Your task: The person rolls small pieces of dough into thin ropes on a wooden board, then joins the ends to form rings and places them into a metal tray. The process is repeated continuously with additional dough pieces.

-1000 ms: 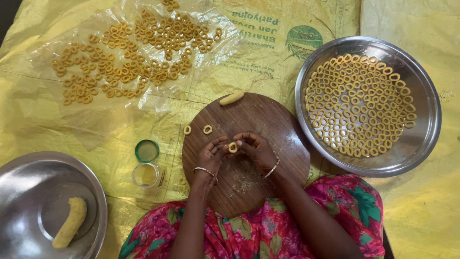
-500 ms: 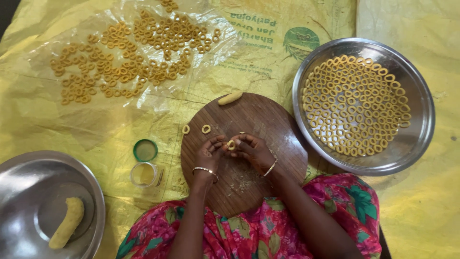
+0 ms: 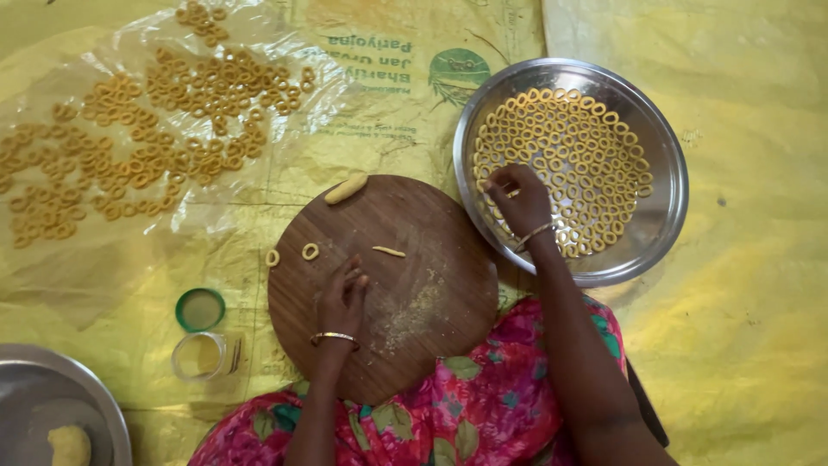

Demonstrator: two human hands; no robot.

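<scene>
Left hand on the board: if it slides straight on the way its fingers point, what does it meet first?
The left hand rests on the round wooden board, fingers pointing up and slightly right. Bare board comes first; the short dough strip lies just right of that line and is probably the first thing met. The dough ring sits off to the left.

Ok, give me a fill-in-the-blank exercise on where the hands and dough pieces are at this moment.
1. The right hand reaches into the round ____ tray filled with dough rings.
2. The left hand rests on the round ____ board.
3. Beside the two rings on the board lies one thin dough ____.
4. The small green lid lies to the ____ of the board.

Missing words: steel; wooden; strip; left
</scene>
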